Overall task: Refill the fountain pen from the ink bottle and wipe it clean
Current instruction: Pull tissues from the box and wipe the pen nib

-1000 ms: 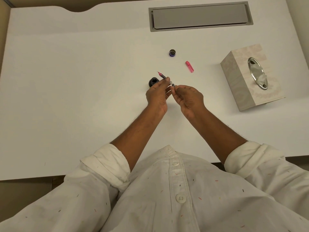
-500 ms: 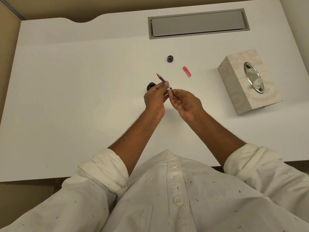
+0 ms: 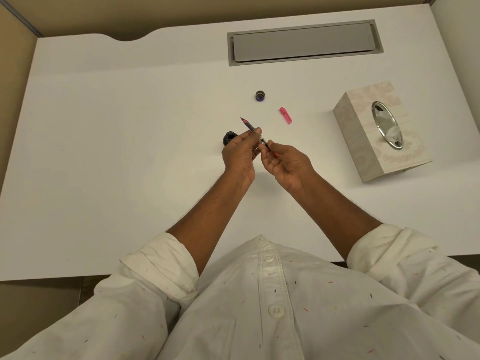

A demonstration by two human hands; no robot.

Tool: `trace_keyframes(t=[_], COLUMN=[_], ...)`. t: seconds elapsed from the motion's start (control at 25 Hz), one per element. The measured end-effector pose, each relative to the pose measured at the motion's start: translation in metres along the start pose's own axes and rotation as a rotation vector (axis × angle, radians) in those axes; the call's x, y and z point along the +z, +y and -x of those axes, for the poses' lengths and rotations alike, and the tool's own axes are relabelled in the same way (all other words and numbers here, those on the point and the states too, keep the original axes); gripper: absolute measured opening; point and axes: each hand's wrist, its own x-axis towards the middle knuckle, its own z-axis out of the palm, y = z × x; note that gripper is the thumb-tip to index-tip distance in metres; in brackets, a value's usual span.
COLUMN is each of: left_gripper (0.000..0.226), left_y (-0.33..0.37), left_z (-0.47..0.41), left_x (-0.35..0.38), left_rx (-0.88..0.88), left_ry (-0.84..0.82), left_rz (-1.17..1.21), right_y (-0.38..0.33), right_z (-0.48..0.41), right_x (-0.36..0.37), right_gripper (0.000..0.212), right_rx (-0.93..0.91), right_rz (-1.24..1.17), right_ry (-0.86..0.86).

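Nib of thin pink fountain pen is pointing to 11 o'clock; left grip is pinching its barrel, right grip its tail.

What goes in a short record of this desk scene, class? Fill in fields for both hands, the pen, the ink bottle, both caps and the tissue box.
left hand: pinches the pen at its middle
right hand: pinches the pen's rear end
pen: uncapped, above the desk, nib pointing away
ink bottle: cap off, partly behind left hand
bottle cap: on desk, beyond the pen
pen cap: pink, lying on desk
tissue box: far right, tissue showing
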Motion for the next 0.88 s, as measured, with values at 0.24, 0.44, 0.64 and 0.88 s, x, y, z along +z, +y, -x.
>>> trace_keyframes(t=[0.24,0.44,0.64,0.88], left_gripper=[0.012,0.01,0.002,0.002], left_y=[-0.003,-0.009,-0.015,-0.025], left_z=[0.002,-0.002,-0.008,-0.008], left_x=[0.006,0.013,0.026,0.038], left_rx=[0.001,-0.014,-0.056,-0.088], left_ry=[0.018,0.014,-0.023,-0.031], left_rz=[0.012,-0.004,0.008,0.023], right_y=[-0.005,-0.014,-0.052,-0.13], right_z=[-0.003,-0.004,-0.003,0.001], right_x=[-0.002,-0.011,-0.042,-0.093], right_gripper=[0.005,0.002,0.003,0.01], right_rx=[0.021,-0.14,-0.65,-1.058], right_rz=[0.01,0.333,0.718,1.002], right_ry=[0.001,0.085,0.325,0.584])
